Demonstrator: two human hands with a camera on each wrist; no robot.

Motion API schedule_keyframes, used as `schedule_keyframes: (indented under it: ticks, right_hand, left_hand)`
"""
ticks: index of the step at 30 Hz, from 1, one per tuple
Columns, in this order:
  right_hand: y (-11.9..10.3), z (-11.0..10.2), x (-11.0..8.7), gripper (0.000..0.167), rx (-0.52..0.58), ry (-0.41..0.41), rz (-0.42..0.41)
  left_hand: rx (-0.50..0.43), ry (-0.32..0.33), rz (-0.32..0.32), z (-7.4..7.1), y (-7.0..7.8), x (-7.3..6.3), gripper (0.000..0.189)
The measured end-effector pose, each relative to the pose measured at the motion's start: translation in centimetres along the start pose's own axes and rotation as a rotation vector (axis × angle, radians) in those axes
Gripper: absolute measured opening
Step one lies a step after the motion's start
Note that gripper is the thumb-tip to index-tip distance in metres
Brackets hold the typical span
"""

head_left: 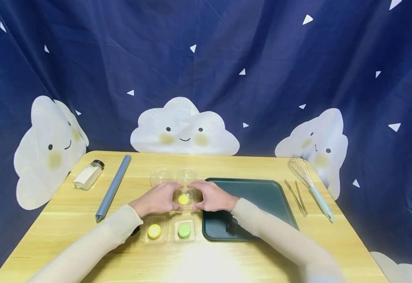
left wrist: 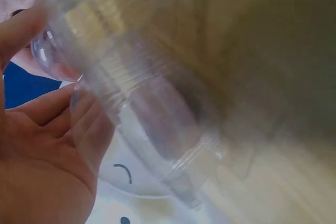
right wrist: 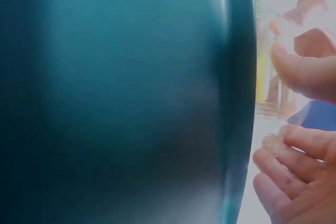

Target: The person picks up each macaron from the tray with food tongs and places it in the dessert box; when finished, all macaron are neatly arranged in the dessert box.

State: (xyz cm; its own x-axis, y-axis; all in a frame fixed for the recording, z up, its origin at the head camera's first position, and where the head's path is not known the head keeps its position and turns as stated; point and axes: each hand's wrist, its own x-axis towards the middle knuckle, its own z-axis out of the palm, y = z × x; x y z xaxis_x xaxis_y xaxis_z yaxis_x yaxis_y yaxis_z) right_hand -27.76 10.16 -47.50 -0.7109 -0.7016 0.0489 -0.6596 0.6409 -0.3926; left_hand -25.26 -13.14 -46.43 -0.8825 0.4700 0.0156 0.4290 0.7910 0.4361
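Note:
Between both hands sits a small clear plastic box (head_left: pixel 188 192) with a yellow macaron (head_left: pixel 183 200) inside. My left hand (head_left: pixel 159 197) grips its left side, thumb near and fingers at the far side. From the right, my right hand (head_left: pixel 213 195) holds the opposite side in the same way. In the left wrist view the clear plastic (left wrist: pixel 157 114) is blurred beside the left palm (left wrist: pixel 47 166). Right fingers (right wrist: pixel 294 161) and thumb touch the box's edge in the right wrist view. Nearer me, two more clear boxes hold a yellow macaron (head_left: pixel 154 231) and a green macaron (head_left: pixel 184 230).
A dark green tray (head_left: pixel 252 186) lies under the right forearm. Further right are tongs (head_left: pixel 296 197) and a whisk (head_left: pixel 310 186). On the left lie a blue-grey rolled tube (head_left: pixel 113 188) and a jar of white powder (head_left: pixel 89 175). Clear plastic lids (head_left: pixel 161 177) stand beyond the hands.

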Motion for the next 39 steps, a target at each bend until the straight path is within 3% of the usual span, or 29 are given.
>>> schedule_keyframes:
  ticks: [7,15,31,39]
  right_hand:
    - [-0.4,0.2,0.3,0.075,-0.032,-0.053,-0.005]
    - [-0.3,0.6,0.3,0.076,-0.045,-0.074,-0.001]
    - [-0.6,0.0,0.5,0.067,-0.085,-0.046,0.003]
    - [-0.6,-0.1,0.2,0.069,-0.086,-0.015,0.010]
  left_hand:
    - [0.051,-0.074,0.033,-0.3,0.4,0.3,0.078]
    - [0.027,-0.079,0.039,0.3,0.0,0.0,0.079]
    - [0.090,-0.014,0.078,0.3,-0.2,0.1,0.076]
    - [0.121,0.013,0.020,-0.7,0.0,-0.4,0.078]
